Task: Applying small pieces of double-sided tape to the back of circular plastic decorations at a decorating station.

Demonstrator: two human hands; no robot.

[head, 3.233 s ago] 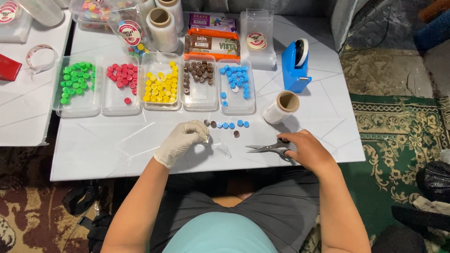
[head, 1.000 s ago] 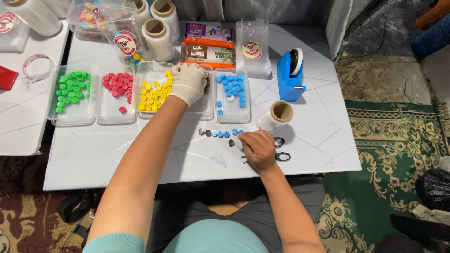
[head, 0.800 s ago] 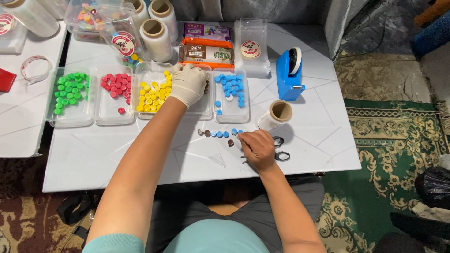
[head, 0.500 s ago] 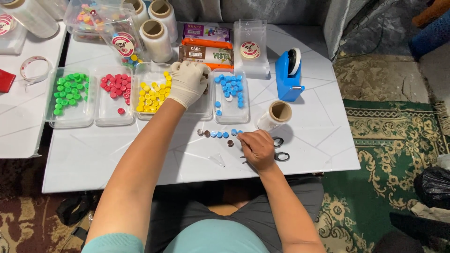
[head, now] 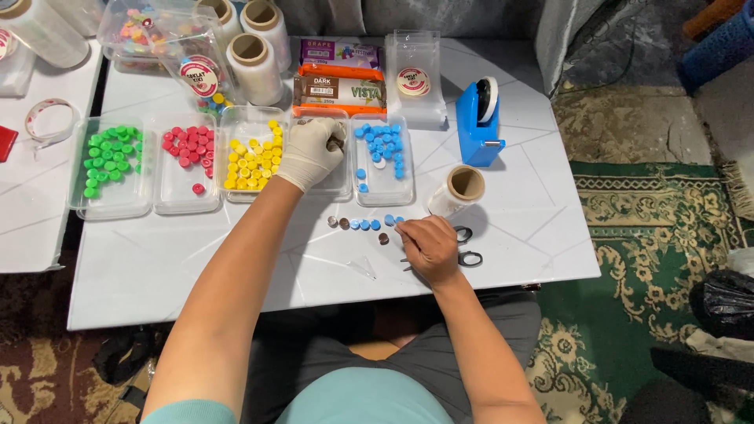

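Compared with a second ago, hardly shifting at all: left hand (head: 312,151), gloved, still reaching into the brown tray (head: 339,182) at upper centre of the frame, fingers curled over the brown discs (head: 334,144), grip on any disc impossible to tell. Right hand (head: 428,247), bare, still resting closed over the scissors (head: 470,257) at centre right, pressing them onto the table (head: 236,259). Lying just left of that hand: short row of blue and brown discs (head: 363,224). Sitting side by side along the upper left: green tray (head: 110,206), red tray (head: 182,202), yellow tray (head: 239,124); blue tray (head: 385,192) just right of the gloved hand. Standing near the scissors: tape roll (head: 465,187), blue dispenser (head: 477,126).
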